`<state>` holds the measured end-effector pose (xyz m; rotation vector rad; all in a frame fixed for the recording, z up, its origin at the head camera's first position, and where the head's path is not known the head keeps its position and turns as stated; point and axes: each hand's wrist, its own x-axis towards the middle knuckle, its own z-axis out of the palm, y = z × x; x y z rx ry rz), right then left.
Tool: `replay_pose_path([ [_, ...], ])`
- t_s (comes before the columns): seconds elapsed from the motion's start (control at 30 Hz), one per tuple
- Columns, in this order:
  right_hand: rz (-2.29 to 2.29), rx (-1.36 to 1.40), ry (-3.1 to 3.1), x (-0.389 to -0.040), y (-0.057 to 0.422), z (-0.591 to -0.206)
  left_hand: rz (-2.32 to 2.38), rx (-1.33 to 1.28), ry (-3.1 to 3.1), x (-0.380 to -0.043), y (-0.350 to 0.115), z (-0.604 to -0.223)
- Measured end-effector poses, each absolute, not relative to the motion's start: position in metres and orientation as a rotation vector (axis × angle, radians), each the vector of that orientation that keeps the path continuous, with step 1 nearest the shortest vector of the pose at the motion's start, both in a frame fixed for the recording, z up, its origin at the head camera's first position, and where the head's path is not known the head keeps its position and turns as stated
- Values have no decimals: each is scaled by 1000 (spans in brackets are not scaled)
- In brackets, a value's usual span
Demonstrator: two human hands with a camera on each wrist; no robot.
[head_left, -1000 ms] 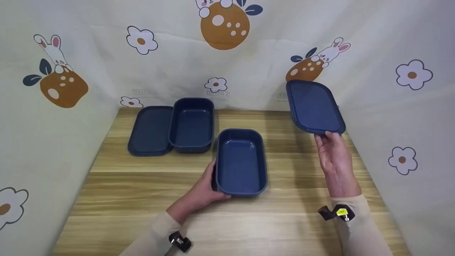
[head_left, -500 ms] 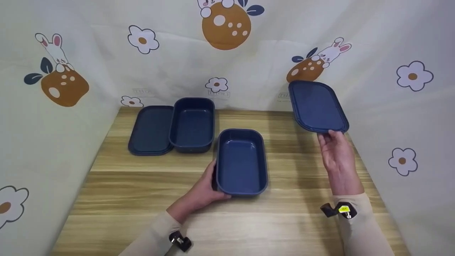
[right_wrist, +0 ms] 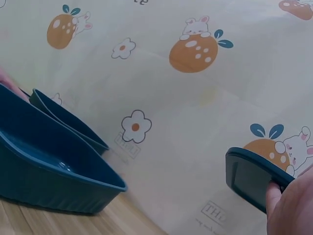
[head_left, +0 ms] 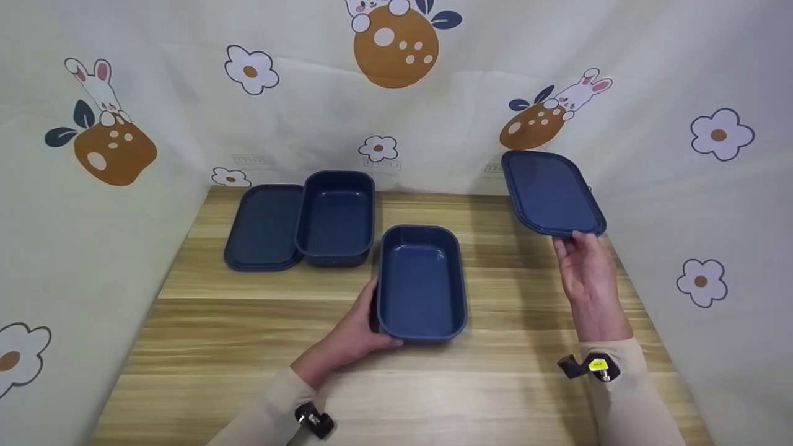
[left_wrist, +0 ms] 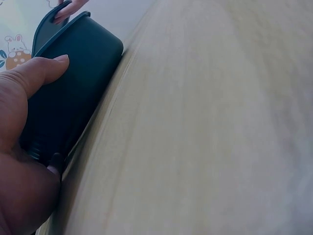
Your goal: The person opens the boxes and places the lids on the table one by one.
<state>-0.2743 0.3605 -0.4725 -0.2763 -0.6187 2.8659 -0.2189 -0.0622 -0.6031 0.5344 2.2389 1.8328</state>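
Observation:
A dark blue open food container point(head_left: 422, 291) stands on the wooden table in the head view. My left hand point(head_left: 354, 334) holds its near left corner, thumb along the front wall; its other fingers are mostly hidden behind the side. In the left wrist view the thumb point(left_wrist: 46, 73) lies against the container wall point(left_wrist: 73, 78). At the right, my right hand point(head_left: 587, 275) pinches the near edge of a dark blue lid point(head_left: 553, 193) and holds it raised and tilted above the table. The right wrist view shows the lid point(right_wrist: 254, 178) with the thumb on its face.
A second open blue container point(head_left: 337, 217) stands at the back left of the table point(head_left: 248, 347). Another blue lid point(head_left: 263, 229) lies beside it, its right edge against or under that container. Patterned cloth point(head_left: 297, 118) walls the back and both sides.
The right hand and lid have shifted slightly right, then dipped a little. The left hand and the containers have stayed in place.

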Motion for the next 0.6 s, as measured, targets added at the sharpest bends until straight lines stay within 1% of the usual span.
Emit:
replay_pose_path([
  [0.6, 2848, -485, -763, -284, 364, -499, 1833, 544, 2244, -219, -63, -603],
])
